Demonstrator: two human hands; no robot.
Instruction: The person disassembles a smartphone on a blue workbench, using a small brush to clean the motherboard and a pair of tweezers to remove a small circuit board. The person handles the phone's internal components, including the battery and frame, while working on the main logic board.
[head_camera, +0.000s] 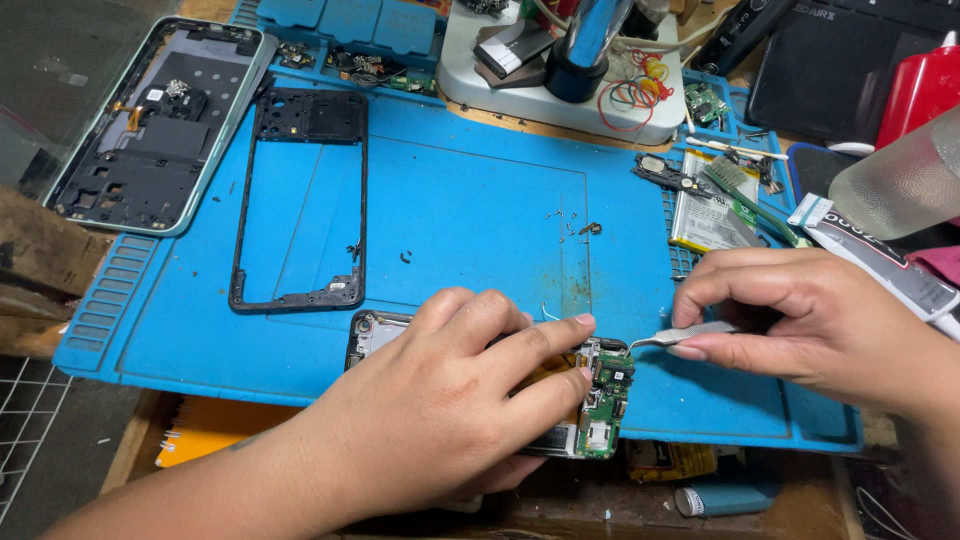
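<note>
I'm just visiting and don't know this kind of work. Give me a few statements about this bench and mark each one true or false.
1. The right hand holds metal tweezers whose tip points at the opened phone. True.
2. The left hand lies flat on the blue mat, away from the phone. False: it rests on the opened phone and steadies it.
3. A black phone frame lies on the mat, left of centre. True.
4. The phone's green circuit board is covered up. False: it lies exposed beside the left fingertips.
5. A phone back shell lies at the far left, inner side up. True.
</note>
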